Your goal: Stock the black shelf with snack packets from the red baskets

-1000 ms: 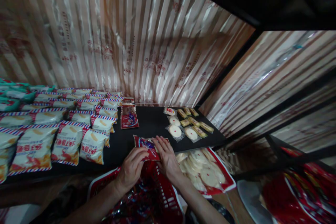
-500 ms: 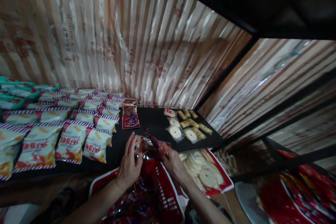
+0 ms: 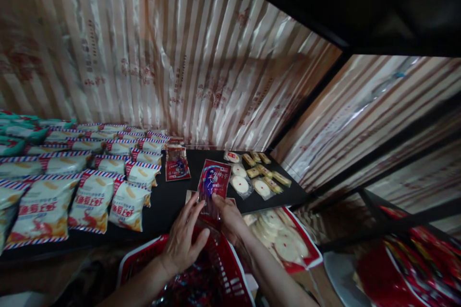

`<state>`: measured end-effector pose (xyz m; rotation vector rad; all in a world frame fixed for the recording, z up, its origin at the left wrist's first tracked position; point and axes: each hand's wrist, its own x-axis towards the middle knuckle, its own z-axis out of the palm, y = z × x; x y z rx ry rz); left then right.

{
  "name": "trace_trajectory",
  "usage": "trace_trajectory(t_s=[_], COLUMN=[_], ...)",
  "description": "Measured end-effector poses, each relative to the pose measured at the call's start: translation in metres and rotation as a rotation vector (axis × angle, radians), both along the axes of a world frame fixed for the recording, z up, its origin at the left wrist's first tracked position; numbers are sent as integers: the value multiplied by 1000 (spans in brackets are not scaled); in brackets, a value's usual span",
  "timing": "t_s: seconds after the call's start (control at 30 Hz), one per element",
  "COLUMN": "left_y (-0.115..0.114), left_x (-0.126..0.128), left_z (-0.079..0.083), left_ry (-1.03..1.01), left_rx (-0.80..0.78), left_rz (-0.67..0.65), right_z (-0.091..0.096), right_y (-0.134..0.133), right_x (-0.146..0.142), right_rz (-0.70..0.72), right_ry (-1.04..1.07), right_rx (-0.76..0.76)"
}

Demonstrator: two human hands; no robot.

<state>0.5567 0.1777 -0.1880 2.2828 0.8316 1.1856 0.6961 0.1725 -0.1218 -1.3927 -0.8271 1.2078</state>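
A flat red snack packet [image 3: 216,178] with a purple figure printed on it is pinched at its lower right by my right hand [image 3: 232,220]. My left hand [image 3: 185,237] is beside the packet's lower left edge, fingers stretched and thumb apart; its fingertips are at or very near the packet. Edges of other packets peek out underneath, on the black shelf [image 3: 163,199]. Below my hands is a red basket [image 3: 230,259] with a white rim, holding dark, shiny packets. A similar red packet [image 3: 177,163] lies farther back on the shelf.
Rows of white snack bags [image 3: 91,201] fill the shelf's left, with green packs [image 3: 21,129] beyond. Round white wrapped crackers [image 3: 240,183] and yellow bars [image 3: 264,170] lie to the right. A red tray [image 3: 313,252] of crackers sits lower right. A black frame post [image 3: 309,98] slants behind.
The packet in my right hand, earlier seen nearly edge-on and tilted, now shows its printed face. My left hand has shifted slightly down. The view has moved a little.
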Motion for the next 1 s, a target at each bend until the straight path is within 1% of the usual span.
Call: trace_trajectory(t_s=[0.1, 0.13, 0.27, 0.37, 0.47, 0.53, 0.6, 0.67, 0.73, 0.77, 0.83, 0.9, 1.0], left_y=[2, 3, 4, 5, 7, 11, 16, 23, 30, 32, 37, 39, 40], left_x=[1, 1, 2, 3, 5, 6, 7, 6, 2, 1, -3, -4, -2], left_z=[-6, -8, -18, -22, -22, -20, -19, -18, -17, -16, -14, -14, -17], left_ry=[2, -6, -50, -80, -167, -264, -372, -486, -578, -609, -652, -709, -836], left_rx=[-14, -20, -65, -117, -224, -332, -485, -667, -820, -868, -912, -939, -1022], left_rz=[-22, -20, 34, 80, 103, 122, 168, 233, 313, 350, 403, 415, 402], right_z=[1, 2, 10, 13, 12, 8, 1, -11, -25, -32, -44, -50, -49], right_y=[0, 1, 1, 3, 6, 10, 13, 15, 14, 13, 8, 0, -11], right_x=[-13, -16, -27, -31, -31, -28, -22, -13, -5, -1, 5, 6, 0], right_rz=[-54, -64, -64, -35, 40, 104, 173, 214, 182, 160, 161, 214, 271], right_ry=[206, 229, 209, 174, 139, 79, -39, -271, -644, -849, -1187, -1366, -1446], right_rx=[-77, -93, -134, -143, -117, -115, -100, -19, 79, 101, 82, 37, 9])
